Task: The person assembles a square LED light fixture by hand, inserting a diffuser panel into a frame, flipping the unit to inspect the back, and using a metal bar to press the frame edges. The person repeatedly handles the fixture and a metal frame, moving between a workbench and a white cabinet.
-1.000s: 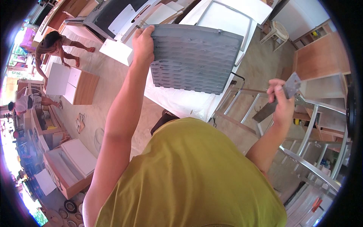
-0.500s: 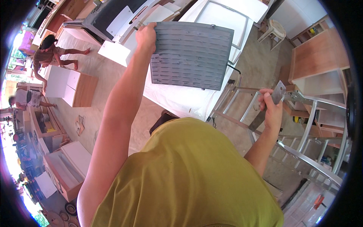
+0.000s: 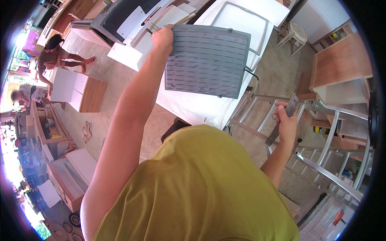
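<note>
My left hand [image 3: 163, 39] is closed on the upper left corner of a grey, ribbed rectangular panel [image 3: 207, 62]. A short black cable [image 3: 252, 73] comes out at the panel's right side. It is over a white-covered table [image 3: 189, 105]; whether it rests there or is held up, I cannot tell. To the right, my right hand [image 3: 286, 122] grips a flat metal strip [image 3: 292, 103] with holes near its upper end. A dark length in line with the strip shows below the fingers, apparently part of it.
An aluminium ladder [image 3: 327, 136] stands close by my right hand. Behind it is a wooden cabinet [image 3: 339, 64], with a plastic stool [image 3: 296, 34] farther back. A grey rectangular frame [image 3: 261, 36] lies on the table. At left, a person [image 3: 50, 58] bends over a white-and-wood box [image 3: 92, 94].
The panel and my left hand appear slightly farther right and lower, as the whole view shifts a little. My right hand has turned, so the metal strip shows more edge-on.
</note>
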Demonstrator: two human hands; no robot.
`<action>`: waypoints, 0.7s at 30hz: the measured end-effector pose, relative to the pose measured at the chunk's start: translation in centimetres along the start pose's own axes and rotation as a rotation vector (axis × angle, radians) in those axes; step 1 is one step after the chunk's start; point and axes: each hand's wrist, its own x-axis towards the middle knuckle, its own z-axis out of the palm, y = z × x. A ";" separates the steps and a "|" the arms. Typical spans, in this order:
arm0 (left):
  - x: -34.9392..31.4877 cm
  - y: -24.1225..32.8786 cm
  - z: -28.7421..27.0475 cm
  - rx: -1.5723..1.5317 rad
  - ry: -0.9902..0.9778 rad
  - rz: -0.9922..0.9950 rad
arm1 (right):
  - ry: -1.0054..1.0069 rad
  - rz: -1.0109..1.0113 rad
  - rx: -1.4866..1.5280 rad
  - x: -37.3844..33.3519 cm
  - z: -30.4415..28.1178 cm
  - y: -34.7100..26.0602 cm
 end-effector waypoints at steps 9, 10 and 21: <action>-0.4 0.1 0.2 -0.016 0.015 0.020 | -0.036 0.013 -0.055 0.1 1.5 -0.3; -0.7 0.3 0.3 -0.021 0.009 0.024 | -0.048 0.019 -0.065 0.1 1.7 -0.4; 0.0 0.0 0.0 0.006 0.025 0.025 | -0.082 0.014 -0.066 -0.2 2.7 -0.7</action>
